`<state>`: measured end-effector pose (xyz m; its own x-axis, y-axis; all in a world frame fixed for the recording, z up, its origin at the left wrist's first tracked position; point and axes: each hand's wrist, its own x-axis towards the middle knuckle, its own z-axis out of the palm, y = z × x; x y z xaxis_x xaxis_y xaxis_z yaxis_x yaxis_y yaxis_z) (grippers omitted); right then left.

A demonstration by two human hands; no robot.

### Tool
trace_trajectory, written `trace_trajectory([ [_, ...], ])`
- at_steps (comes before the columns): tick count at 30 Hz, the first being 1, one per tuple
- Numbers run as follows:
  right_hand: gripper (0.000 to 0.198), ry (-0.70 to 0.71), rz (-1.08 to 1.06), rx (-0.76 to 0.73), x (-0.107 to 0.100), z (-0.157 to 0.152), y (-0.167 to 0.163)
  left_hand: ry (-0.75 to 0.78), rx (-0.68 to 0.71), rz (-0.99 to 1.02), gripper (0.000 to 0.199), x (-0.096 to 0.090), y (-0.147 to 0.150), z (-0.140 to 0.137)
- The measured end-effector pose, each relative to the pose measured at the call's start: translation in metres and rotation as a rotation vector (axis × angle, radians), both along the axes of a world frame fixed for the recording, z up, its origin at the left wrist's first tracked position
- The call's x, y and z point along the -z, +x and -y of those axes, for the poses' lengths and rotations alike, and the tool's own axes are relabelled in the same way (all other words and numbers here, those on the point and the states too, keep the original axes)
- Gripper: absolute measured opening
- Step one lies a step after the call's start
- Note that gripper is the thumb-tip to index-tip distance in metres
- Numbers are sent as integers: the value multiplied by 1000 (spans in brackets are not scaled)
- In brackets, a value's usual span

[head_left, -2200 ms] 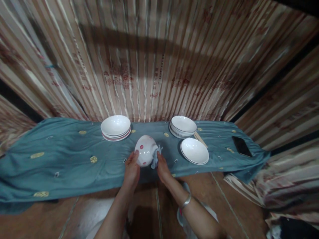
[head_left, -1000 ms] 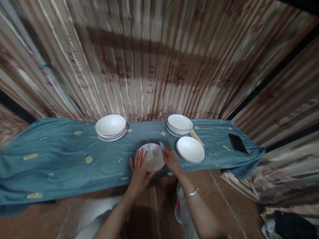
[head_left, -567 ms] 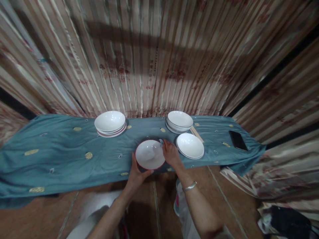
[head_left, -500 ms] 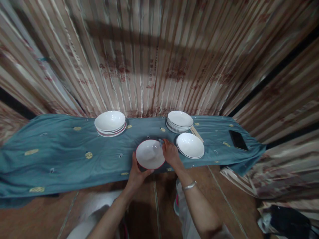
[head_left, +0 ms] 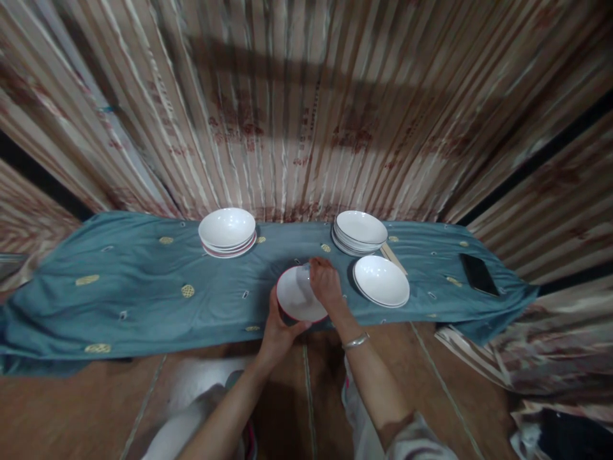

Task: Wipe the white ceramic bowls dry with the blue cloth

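A white bowl with a red rim (head_left: 297, 297) is held tilted above the front part of the cloth-covered table. My left hand (head_left: 281, 329) grips it from the lower left, thumb along the near rim. Over the bowl's right side, my right hand (head_left: 326, 284) is closed, its knuckles up. A small pale bit shows beside those fingers at the inner wall, too blurred to name. The right hand hides the bowl's right rim. To its right sit shallow white dishes (head_left: 382, 281), stacked.
A stack of white bowls (head_left: 227, 229) stands back left. Back right is a stack of dark-rimmed white plates (head_left: 361, 228), with light wooden sticks (head_left: 393, 258) beside it. A black phone-like slab (head_left: 479, 273) lies far right on the teal tablecloth (head_left: 148, 281). Curtains (head_left: 287, 128) hang behind.
My right hand has moved inward over the bowl, covering more of its right side. My left hand keeps its grip. The view has shifted slightly, so everything appears farther right.
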<state>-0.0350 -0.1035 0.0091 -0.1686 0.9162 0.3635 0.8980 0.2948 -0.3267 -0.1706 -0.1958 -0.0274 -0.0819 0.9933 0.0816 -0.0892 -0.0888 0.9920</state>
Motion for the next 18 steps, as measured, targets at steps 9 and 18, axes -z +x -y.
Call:
trace_trajectory([
  [9, 27, 17, -8, -292, -6, 3, -41, -1, 16, 7, 109, 0, -2, -2],
  [18, 31, -145, -365, -455, -6, 42, -41, -154, -64, -32, 101, 5, -4, -4],
])
